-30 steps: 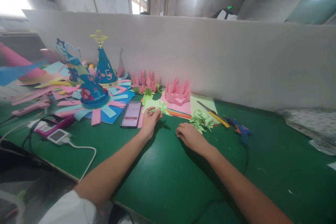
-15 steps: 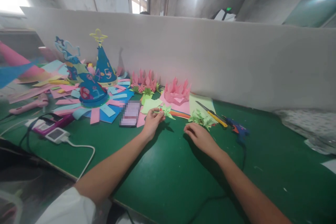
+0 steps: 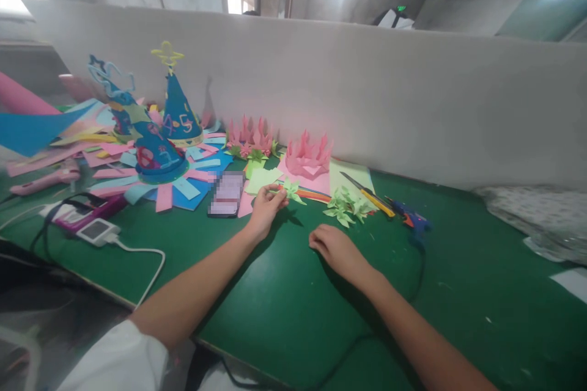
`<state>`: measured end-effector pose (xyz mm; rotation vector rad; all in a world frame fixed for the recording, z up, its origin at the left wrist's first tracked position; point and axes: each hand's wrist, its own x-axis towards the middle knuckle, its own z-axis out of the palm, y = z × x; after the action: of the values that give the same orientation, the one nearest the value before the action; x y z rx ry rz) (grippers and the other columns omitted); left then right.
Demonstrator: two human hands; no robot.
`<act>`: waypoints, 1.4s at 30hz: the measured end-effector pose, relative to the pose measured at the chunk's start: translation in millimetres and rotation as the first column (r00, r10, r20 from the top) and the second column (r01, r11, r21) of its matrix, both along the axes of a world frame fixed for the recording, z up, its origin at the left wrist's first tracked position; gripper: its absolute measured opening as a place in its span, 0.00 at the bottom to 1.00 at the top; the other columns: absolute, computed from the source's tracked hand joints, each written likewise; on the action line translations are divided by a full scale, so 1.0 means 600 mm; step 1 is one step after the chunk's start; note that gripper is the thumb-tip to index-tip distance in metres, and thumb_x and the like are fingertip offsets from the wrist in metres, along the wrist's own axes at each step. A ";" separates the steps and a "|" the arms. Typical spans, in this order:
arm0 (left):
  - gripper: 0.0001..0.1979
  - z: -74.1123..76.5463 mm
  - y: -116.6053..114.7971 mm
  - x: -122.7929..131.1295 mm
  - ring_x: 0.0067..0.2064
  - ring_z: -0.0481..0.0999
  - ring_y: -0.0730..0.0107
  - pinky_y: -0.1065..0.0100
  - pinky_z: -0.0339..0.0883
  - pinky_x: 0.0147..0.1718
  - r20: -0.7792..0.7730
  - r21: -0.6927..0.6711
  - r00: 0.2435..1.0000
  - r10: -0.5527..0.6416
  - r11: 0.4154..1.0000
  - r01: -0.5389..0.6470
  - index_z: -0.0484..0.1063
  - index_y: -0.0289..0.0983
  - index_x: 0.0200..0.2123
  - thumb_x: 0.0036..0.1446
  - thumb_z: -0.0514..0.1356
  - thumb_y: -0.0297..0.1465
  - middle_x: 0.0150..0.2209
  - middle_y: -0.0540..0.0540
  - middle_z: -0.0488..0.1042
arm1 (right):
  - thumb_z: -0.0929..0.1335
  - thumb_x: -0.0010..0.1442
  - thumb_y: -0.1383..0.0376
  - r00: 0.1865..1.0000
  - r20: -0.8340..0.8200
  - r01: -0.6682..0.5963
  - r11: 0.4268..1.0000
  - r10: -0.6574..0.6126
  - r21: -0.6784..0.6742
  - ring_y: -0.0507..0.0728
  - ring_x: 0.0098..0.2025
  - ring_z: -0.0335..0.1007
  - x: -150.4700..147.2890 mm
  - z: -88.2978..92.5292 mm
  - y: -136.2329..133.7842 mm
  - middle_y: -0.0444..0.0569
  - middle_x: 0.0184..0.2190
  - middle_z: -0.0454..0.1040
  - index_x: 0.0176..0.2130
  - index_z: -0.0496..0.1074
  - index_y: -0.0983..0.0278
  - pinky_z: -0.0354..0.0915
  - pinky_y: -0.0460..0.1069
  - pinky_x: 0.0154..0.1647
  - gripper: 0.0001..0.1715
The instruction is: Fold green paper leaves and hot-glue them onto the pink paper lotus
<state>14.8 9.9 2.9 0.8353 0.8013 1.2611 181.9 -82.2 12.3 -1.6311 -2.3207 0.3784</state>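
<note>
My left hand (image 3: 267, 211) pinches a light green paper flower (image 3: 292, 191) with pointed petals, held just above the table. To its right, my right hand (image 3: 338, 250) hovers low over the green table with fingers curled together. Whatever is between those fingertips, if anything, is too small to make out. Beyond the right hand lies a pile of similar green paper flowers (image 3: 348, 203). A pink paper crown (image 3: 307, 156) stands on coloured sheets behind the left hand. Left of it is another pink crown (image 3: 252, 137) trimmed with green leaves.
A yellow-handled cutter (image 3: 376, 203) and a blue glue gun (image 3: 415, 220) lie at the right. On the left are a phone (image 3: 227, 194), blue cone hats (image 3: 158, 149), paper strips, a power bank (image 3: 98, 231) and cables. A white partition (image 3: 413, 104) rises behind the table (image 3: 275, 317).
My right hand has drawn back from the green flower pile, down and to the left, uncovering more of it. My left hand keeps its flower in nearly the same place.
</note>
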 end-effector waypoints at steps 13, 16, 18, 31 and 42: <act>0.22 0.005 -0.003 -0.002 0.26 0.71 0.80 0.72 0.65 0.33 -0.001 -0.004 1.000 0.002 1.000 -0.002 0.62 0.36 0.37 0.40 0.67 0.35 0.24 0.55 0.69 | 0.63 0.58 0.71 0.996 0.005 0.083 0.992 -0.084 0.095 0.55 0.34 0.66 -0.002 -0.021 0.019 0.50 0.30 0.71 0.30 0.71 0.65 0.60 0.48 0.38 0.09; 0.22 0.005 -0.001 -0.003 0.26 0.72 0.80 0.72 0.66 0.34 0.000 -0.007 1.000 -0.004 1.000 0.004 0.62 0.36 0.37 0.40 0.67 0.34 0.24 0.55 0.69 | 0.62 0.58 0.71 0.982 0.046 0.175 0.975 -0.183 0.138 0.57 0.34 0.66 -0.001 -0.021 0.029 0.52 0.30 0.71 0.30 0.71 0.66 0.59 0.49 0.37 0.09; 0.21 0.004 0.000 -0.003 0.26 0.72 0.80 0.72 0.66 0.34 -0.001 -0.006 1.000 -0.005 1.000 0.005 0.62 0.36 0.37 0.40 0.67 0.34 0.23 0.56 0.68 | 0.62 0.58 0.71 0.980 0.052 0.182 0.972 -0.192 0.151 0.57 0.35 0.66 -0.002 -0.023 0.035 0.52 0.30 0.72 0.30 0.71 0.66 0.59 0.49 0.38 0.09; 0.21 0.007 -0.005 -0.004 0.25 0.71 0.79 0.72 0.65 0.33 -0.020 -0.003 1.000 -0.001 1.000 0.001 0.62 0.36 0.36 0.40 0.67 0.35 0.23 0.56 0.68 | 0.62 0.58 0.73 0.992 0.093 -0.090 0.995 0.086 0.037 0.55 0.36 0.66 0.017 0.002 0.048 0.50 0.31 0.71 0.34 0.73 0.65 0.58 0.47 0.37 0.11; 0.21 -0.001 0.000 -0.002 0.26 0.71 0.80 0.72 0.65 0.34 0.003 0.010 1.000 -0.022 1.000 0.022 0.62 0.36 0.37 0.41 0.67 0.34 0.23 0.56 0.68 | 0.63 0.58 0.71 0.991 -0.053 -0.124 0.992 0.123 -0.024 0.53 0.33 0.65 -0.018 0.002 -0.014 0.47 0.28 0.70 0.28 0.71 0.64 0.59 0.45 0.35 0.09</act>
<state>13.5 9.6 2.4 0.8486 0.7820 1.2475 171.3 -90.8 13.5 -1.4759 -2.3945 0.4744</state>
